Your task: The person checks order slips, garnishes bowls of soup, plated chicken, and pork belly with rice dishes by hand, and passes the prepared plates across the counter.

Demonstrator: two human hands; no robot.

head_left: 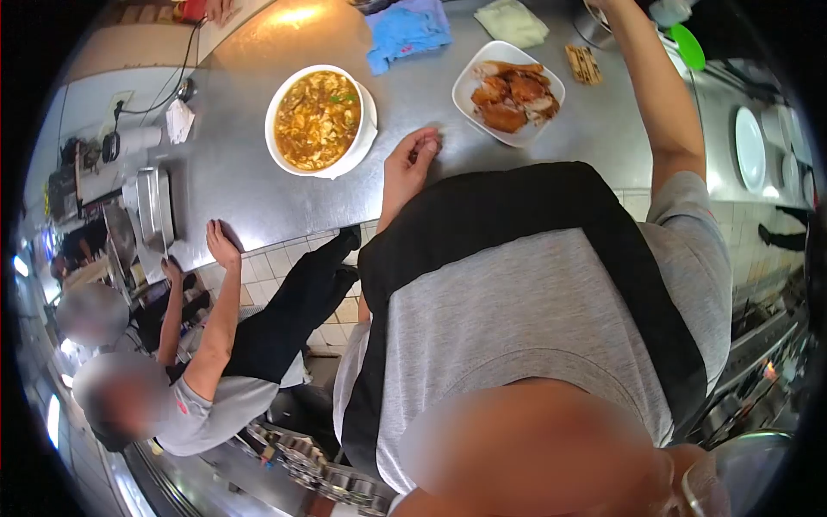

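Note:
My left hand (410, 165) is at the near edge of the steel counter (241, 202), its fingers loosely bent, the thumb apart, and nothing visible in it. To its upper left, a white bowl of thick brown soup (317, 121) with egg-like shreds stands on a white saucer (369, 125). A squarish white dish (461, 99) to its upper right holds browned roast poultry pieces (515, 95). My right arm stretches past that dish to the top edge, where my right hand (608, 3) is mostly cut off beside a metal container (593, 29); its fingers are hidden.
Blue cloth (409, 36), a pale green cloth (512, 21) and a small ribbed brown object (584, 65) lie along the far side. White plates (750, 148) are at right. On the left, a co-worker's hand (224, 244) rests at the counter edge near a steel tray (155, 211).

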